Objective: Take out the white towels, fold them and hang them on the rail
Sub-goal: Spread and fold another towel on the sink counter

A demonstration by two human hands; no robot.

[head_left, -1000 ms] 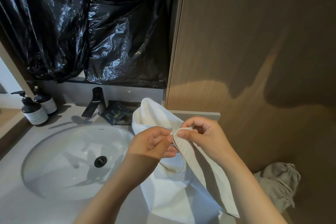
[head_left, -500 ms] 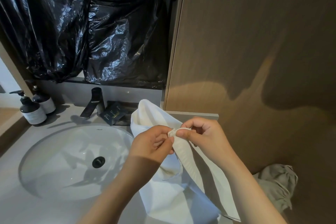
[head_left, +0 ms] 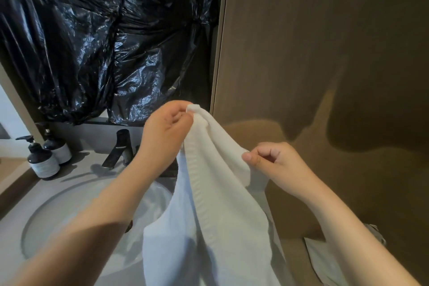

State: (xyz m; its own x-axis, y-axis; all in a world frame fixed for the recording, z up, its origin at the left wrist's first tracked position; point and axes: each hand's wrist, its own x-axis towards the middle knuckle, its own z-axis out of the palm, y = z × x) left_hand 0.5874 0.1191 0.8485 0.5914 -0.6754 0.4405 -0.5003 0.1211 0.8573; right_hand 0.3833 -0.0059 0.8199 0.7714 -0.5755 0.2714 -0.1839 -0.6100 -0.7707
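Note:
A white towel (head_left: 209, 227) hangs in front of me over the right side of the sink. My left hand (head_left: 167, 132) pinches its top corner, raised up near the black plastic. My right hand (head_left: 276, 165) grips the towel's edge lower and further right, close to the wooden wall. The cloth stretches slanted between the two hands and its lower part drops out of the frame. No rail is in view.
A round white sink (head_left: 76, 220) sits in the grey counter, with a dark tap (head_left: 119, 148) behind it. Two dark pump bottles (head_left: 43, 160) stand at the left. Crumpled black plastic (head_left: 104, 42) covers the mirror. A wooden panel (head_left: 325, 53) fills the right; grey cloth (head_left: 378, 237) lies low right.
Both hands were together at one corner of the towel. My left hand has since lifted that corner up, and my right hand has slid along the edge, down and to the right.

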